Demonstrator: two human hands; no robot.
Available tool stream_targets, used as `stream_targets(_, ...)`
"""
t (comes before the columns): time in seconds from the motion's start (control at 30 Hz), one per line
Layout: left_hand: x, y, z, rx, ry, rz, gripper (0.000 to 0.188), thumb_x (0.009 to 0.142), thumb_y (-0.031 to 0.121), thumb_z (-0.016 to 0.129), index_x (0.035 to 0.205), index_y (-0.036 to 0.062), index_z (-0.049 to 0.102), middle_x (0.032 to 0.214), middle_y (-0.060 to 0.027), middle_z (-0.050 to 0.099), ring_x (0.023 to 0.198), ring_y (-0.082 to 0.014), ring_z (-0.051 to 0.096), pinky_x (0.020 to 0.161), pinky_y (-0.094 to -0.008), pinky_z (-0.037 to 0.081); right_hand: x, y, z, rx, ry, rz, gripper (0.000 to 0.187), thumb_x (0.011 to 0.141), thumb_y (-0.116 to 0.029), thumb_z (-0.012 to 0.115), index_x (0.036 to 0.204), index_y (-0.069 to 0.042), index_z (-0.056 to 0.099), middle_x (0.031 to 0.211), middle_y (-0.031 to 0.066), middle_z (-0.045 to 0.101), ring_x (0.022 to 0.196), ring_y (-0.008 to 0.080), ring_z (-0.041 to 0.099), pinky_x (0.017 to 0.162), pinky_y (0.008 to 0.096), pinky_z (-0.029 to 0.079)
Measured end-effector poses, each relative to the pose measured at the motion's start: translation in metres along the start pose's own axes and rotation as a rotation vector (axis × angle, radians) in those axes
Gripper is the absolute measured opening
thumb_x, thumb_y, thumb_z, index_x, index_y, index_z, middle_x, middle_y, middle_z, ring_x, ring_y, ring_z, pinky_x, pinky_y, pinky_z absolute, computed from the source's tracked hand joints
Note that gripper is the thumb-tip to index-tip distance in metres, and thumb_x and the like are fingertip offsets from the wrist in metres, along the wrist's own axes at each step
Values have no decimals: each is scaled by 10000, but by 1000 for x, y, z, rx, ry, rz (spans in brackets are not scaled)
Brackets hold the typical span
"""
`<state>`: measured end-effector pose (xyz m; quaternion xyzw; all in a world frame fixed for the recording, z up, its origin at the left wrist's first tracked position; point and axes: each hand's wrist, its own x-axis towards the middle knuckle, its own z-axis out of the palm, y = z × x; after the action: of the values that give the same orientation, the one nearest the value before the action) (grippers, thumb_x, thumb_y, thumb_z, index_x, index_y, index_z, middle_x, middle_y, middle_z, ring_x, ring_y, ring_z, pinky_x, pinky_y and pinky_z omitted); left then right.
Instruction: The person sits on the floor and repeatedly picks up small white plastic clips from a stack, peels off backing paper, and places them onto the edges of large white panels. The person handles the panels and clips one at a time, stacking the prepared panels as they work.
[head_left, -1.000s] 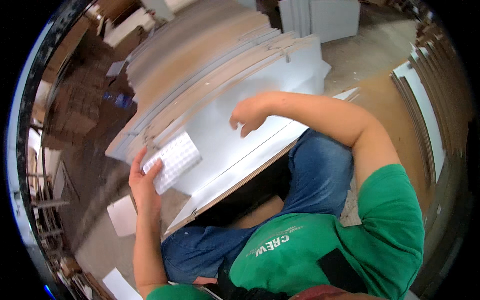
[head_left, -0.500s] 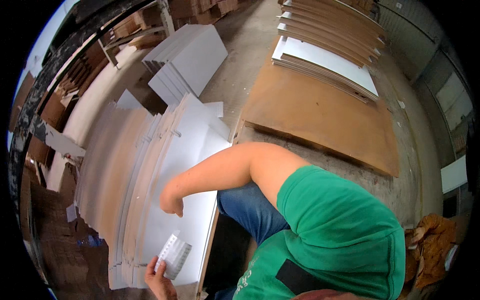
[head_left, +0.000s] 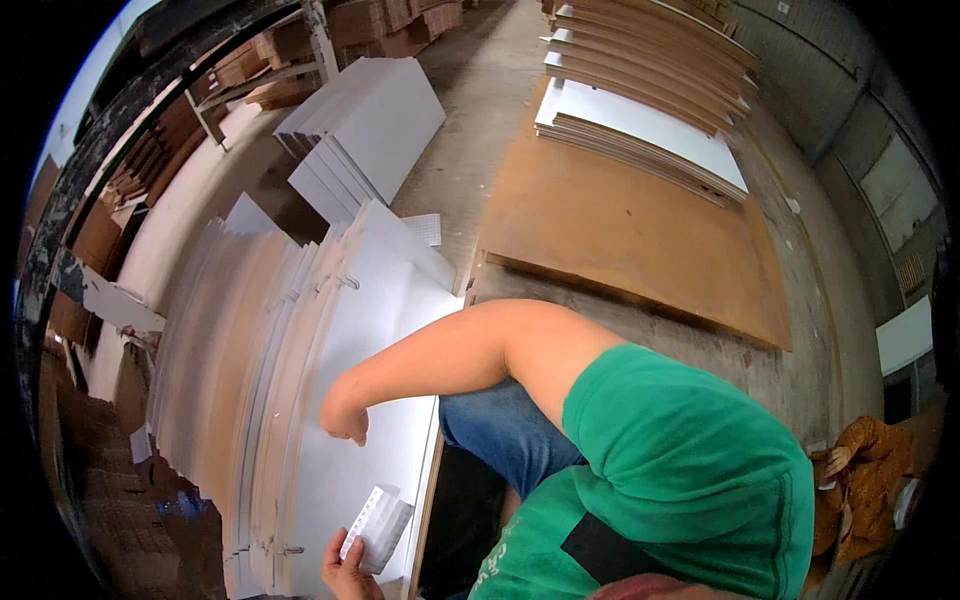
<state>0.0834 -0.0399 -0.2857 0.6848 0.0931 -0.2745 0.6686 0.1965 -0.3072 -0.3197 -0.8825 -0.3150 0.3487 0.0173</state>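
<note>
My left hand (head_left: 350, 572) grips a small stack of white, printed paper labels (head_left: 380, 528) between thumb and fingers, held over the near end of a glossy white panel (head_left: 395, 425). Bent at the elbow, my right arm reaches across, and my right hand (head_left: 345, 415) hangs over the panel's left side with its fingers drawn together and pointing down. What those fingers hold, if anything, is hidden. Left of the panel, a row of upright boards (head_left: 270, 400) with tan and white edges stands packed together.
Grey panels (head_left: 385, 120) lean together beyond the row. Across the floor, a brown board (head_left: 640, 220) carries stacked white-topped boards (head_left: 650, 125). A dark metal frame (head_left: 75, 190) runs along the left. Something brown and crumpled (head_left: 870, 490), apparently a person's clothing, shows at the lower right.
My left hand has moved right with the labels, which are tilted differently. My right hand stays over the panel, shifted slightly down in view. The whole view has moved a little.
</note>
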Motion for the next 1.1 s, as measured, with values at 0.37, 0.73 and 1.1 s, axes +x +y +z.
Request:
stream_targets(0.37,4,0,-11,4,43,23,374,723,-31,623,1077,-61,509,953,-138,581,809,-198,583,682,-284,493,-22,-8,-14,112,37,8,351,743,-340,636,985,-86,631,877,73,620,732,224,579,638,373,485)
stream_targets(0.73,-3,2,-12,12,80,82,410,681,-99,606,1077,-34,518,915,-128,577,759,-196,585,691,-280,497,7,3,7,53,37,22,324,761,-340,631,962,-85,635,914,83,624,760,223,593,649,378,501)
stream_targets(1.1,-11,20,-7,-10,-94,-97,532,710,-114,571,1218,7,468,1091,-141,530,928,-195,557,780,-265,472,0,9,3,78,83,-119,319,725,-272,649,937,-37,612,894,140,622,828,284,589,723,395,466)
